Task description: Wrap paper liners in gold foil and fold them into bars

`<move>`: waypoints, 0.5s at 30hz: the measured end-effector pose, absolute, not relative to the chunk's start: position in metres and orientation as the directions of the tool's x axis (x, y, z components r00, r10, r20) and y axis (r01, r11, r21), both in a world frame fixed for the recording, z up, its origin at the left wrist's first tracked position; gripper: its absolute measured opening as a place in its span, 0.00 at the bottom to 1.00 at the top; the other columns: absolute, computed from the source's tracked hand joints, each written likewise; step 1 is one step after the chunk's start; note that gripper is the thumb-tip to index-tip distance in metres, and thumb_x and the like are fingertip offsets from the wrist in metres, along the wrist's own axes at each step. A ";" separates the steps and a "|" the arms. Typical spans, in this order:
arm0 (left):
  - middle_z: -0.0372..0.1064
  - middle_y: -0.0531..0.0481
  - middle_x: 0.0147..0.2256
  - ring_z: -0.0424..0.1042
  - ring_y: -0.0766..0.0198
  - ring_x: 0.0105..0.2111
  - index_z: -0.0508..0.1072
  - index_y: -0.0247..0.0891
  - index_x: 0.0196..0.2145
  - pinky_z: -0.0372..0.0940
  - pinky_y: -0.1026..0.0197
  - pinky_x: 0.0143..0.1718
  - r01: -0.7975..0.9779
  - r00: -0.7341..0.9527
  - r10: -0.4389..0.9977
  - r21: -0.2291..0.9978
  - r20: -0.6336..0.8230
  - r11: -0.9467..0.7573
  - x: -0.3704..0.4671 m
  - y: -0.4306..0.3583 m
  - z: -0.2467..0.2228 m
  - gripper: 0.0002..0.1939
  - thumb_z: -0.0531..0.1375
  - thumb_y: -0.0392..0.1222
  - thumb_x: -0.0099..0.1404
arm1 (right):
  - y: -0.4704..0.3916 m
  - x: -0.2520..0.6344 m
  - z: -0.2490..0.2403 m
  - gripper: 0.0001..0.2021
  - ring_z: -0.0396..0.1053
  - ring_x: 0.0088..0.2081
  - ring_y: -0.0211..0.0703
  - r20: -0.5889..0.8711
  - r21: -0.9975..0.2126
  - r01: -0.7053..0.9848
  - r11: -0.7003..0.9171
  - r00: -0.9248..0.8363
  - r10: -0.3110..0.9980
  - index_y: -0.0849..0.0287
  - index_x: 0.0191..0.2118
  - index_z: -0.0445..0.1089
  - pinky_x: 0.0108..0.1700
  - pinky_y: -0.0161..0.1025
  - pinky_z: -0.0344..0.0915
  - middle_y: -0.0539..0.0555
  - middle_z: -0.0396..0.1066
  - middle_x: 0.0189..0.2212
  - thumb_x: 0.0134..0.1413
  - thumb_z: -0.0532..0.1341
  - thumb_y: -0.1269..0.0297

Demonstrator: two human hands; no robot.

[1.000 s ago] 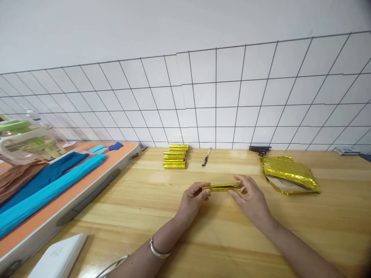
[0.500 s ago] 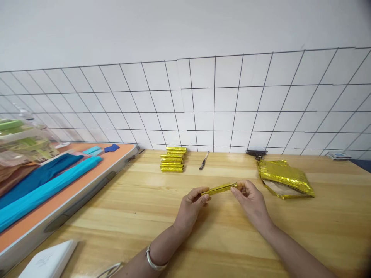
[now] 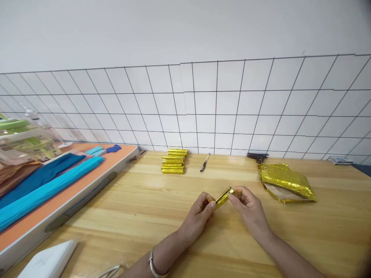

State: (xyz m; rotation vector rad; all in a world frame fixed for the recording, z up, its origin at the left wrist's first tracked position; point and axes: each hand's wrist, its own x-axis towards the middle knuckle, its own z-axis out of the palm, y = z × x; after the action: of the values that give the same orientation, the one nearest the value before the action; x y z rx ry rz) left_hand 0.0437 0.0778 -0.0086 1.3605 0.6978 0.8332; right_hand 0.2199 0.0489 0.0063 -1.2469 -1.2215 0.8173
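Note:
A narrow folded strip of gold foil paper (image 3: 222,198) is held between both hands just above the wooden table. My left hand (image 3: 199,213) pinches its lower left end between thumb and fingers. At the upper right end, my right hand (image 3: 248,202) grips it, and a corner there looks bent over. Beyond the hands, several folded gold strips (image 3: 173,165) lie in a row near the wall. On the right rests a stack of gold foil sheets (image 3: 282,178) with a brown underside showing.
A pen (image 3: 205,163) lies near the wall, and a black clip-like object (image 3: 257,156) sits behind the foil stack. At left an orange-topped surface (image 3: 95,175) bears rolled blue cloth (image 3: 58,183). A white box-like object (image 3: 48,258) and a cable (image 3: 109,271) are in front.
The gold strip has turned from nearly level to steeply slanted, its right end higher. My left hand has come closer to my right, and the right end of the strip is now bent.

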 end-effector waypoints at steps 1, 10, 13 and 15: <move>0.53 0.57 0.24 0.51 0.73 0.22 0.58 0.38 0.32 0.47 0.68 0.22 -0.102 0.539 0.842 0.994 0.033 0.027 0.045 0.076 -0.008 0.13 0.52 0.51 0.65 | 0.048 0.220 0.007 0.12 0.61 0.29 0.37 0.225 -0.968 0.155 0.195 0.210 0.951 0.59 0.36 0.65 0.31 0.33 0.58 0.49 0.64 0.27 0.50 0.60 0.56; 0.51 0.58 0.24 0.50 0.72 0.23 0.57 0.38 0.32 0.48 0.68 0.23 -0.122 0.451 0.892 0.991 -0.002 0.064 0.050 0.068 -0.005 0.13 0.52 0.51 0.64 | 0.044 0.219 0.010 0.13 0.66 0.34 0.41 0.218 -0.968 0.171 0.186 0.191 0.957 0.59 0.40 0.66 0.37 0.36 0.62 0.53 0.68 0.32 0.55 0.56 0.55; 0.52 0.57 0.24 0.51 0.72 0.23 0.58 0.38 0.32 0.49 0.68 0.24 -0.108 0.428 0.904 0.993 -0.005 0.057 0.051 0.067 -0.005 0.13 0.52 0.51 0.64 | 0.045 0.218 0.008 0.12 0.66 0.33 0.40 0.213 -0.972 0.142 0.187 0.205 0.955 0.58 0.39 0.65 0.36 0.36 0.62 0.52 0.69 0.31 0.54 0.57 0.55; 0.52 0.57 0.24 0.51 0.72 0.23 0.58 0.38 0.32 0.49 0.68 0.25 -0.099 0.418 0.908 0.993 -0.015 0.062 0.051 0.067 -0.004 0.13 0.52 0.51 0.64 | 0.046 0.219 0.006 0.11 0.66 0.32 0.39 0.215 -0.973 0.129 0.192 0.206 0.954 0.57 0.38 0.64 0.36 0.35 0.62 0.52 0.69 0.31 0.54 0.57 0.56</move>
State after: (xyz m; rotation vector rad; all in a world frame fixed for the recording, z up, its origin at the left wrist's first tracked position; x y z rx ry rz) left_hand 0.0512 0.0670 -0.0041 1.2748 0.8317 0.9124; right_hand 0.2187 0.0463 0.0055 -1.2286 -1.2120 0.8435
